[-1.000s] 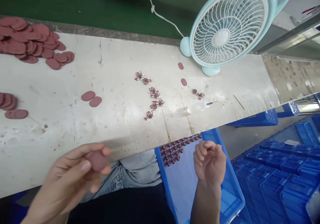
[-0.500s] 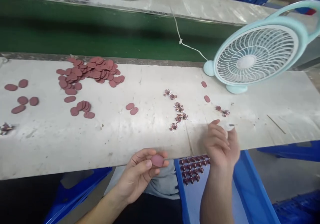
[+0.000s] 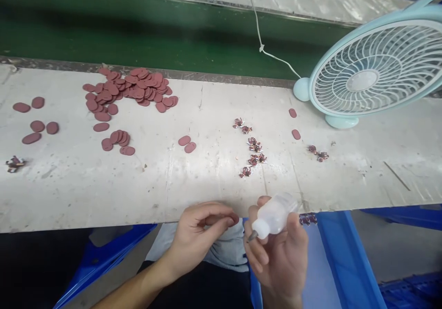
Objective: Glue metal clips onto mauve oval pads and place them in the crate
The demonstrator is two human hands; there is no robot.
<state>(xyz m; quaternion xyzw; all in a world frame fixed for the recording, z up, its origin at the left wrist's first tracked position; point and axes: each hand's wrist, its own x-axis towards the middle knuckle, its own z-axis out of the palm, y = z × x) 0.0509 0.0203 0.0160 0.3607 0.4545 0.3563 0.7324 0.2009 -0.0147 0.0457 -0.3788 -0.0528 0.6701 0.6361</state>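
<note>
My left hand (image 3: 203, 235) pinches a reddish oval piece (image 3: 235, 218) over the table's front edge; most of the piece is hidden by the fingers. Just right of it, my right hand (image 3: 279, 249) holds a translucent squeeze bottle (image 3: 276, 214), its dark nozzle tip pointing down and left. Small dark-red ornate pieces (image 3: 254, 144) lie in a loose column on the table beyond the right hand. Behind the right hand, more ornate pieces (image 3: 308, 218) show in part in a blue tray (image 3: 348, 258).
A pile of reddish ovals (image 3: 134, 88) lies at the back left of the white table (image 3: 207, 189), with smaller groups around it. At the back right stands a light-blue fan (image 3: 362, 81) with a white cord. A blue stool (image 3: 117, 249) is below the table's left part.
The right hand has moved left and down and now shows the bottle in its grip. The left fingers have turned and cover more of the oval. The view has shifted a little.
</note>
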